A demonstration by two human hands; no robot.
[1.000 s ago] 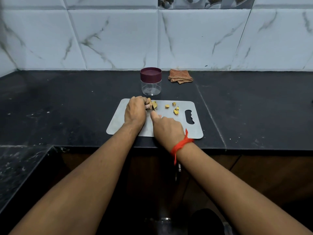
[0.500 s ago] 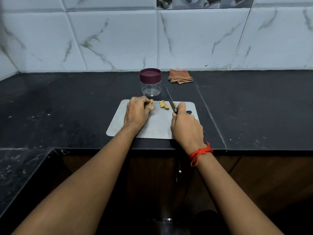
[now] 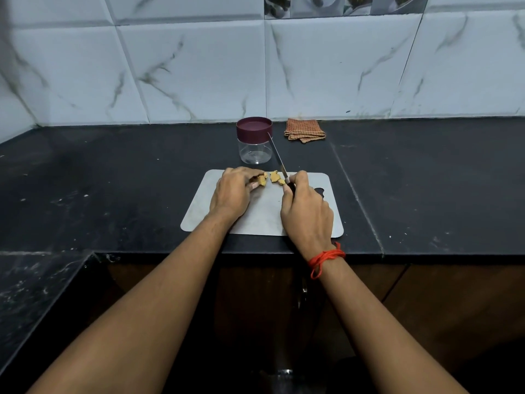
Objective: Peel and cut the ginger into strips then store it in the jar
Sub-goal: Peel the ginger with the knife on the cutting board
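Both forearms bare, no sleeves in frame. Left hand (image 3: 231, 191): nothing worn. Right hand (image 3: 308, 214): red thread (image 3: 326, 258) wound several turns round the wrist, loose end hanging down.

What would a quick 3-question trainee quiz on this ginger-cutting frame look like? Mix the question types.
1. True or false: the jar has its lid on.
2. Which hand grips the knife? A) left hand B) right hand C) neither
3. Fill in: the loose ginger pieces lie on the ______, between the two hands.

Key:
1. True: the maroon lid sits on top and the jar looks empty.
2. B: the right hand holds the handle, blade pointing away toward the jar. The left hand pins a ginger chunk.
3. Cutting board.
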